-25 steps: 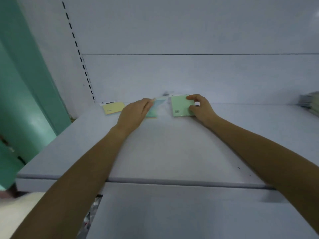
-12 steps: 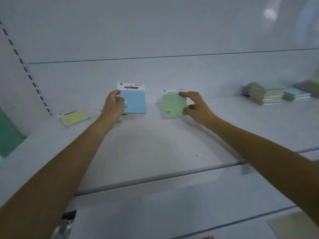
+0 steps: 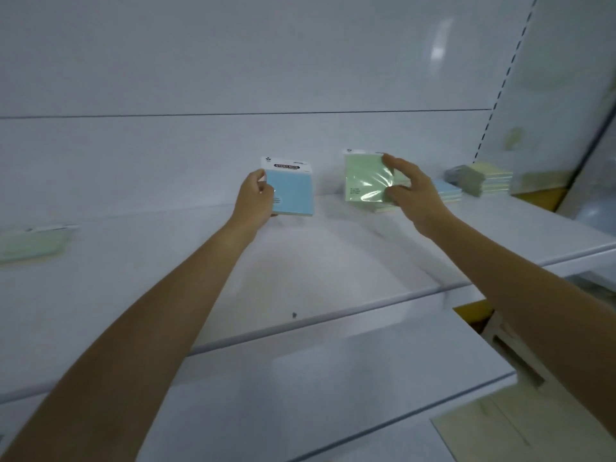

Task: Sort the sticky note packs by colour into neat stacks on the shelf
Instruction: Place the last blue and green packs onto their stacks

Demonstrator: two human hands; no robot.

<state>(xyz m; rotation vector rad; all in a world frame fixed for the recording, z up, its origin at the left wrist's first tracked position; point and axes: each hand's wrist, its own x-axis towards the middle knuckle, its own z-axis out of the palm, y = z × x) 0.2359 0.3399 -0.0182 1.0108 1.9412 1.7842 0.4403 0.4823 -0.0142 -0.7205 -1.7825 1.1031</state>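
Note:
My left hand [image 3: 255, 198] grips a blue sticky note pack [image 3: 292, 192] with a white header, held upright above the white shelf [image 3: 300, 268]. My right hand [image 3: 411, 195] pinches a green sticky note pack [image 3: 365, 178] in shiny wrap, raised in front of a low stack [image 3: 386, 208] on the shelf. Right of it lie a blue stack [image 3: 448, 191], a grey pack [image 3: 465, 176] and a yellow stack [image 3: 493, 178]. A single green pack [image 3: 31, 245] lies flat at the far left of the shelf.
The white back panel [image 3: 233, 61] rises behind the shelf, with a slotted upright [image 3: 500, 85] at the right. A lower white shelf [image 3: 333, 378] juts out below. A pale flat board [image 3: 520, 428] shows at the bottom right.
Both hands have lifted their packs off the shelf and carried them rightward. The view has swung right, bringing the stacks at the right closer.

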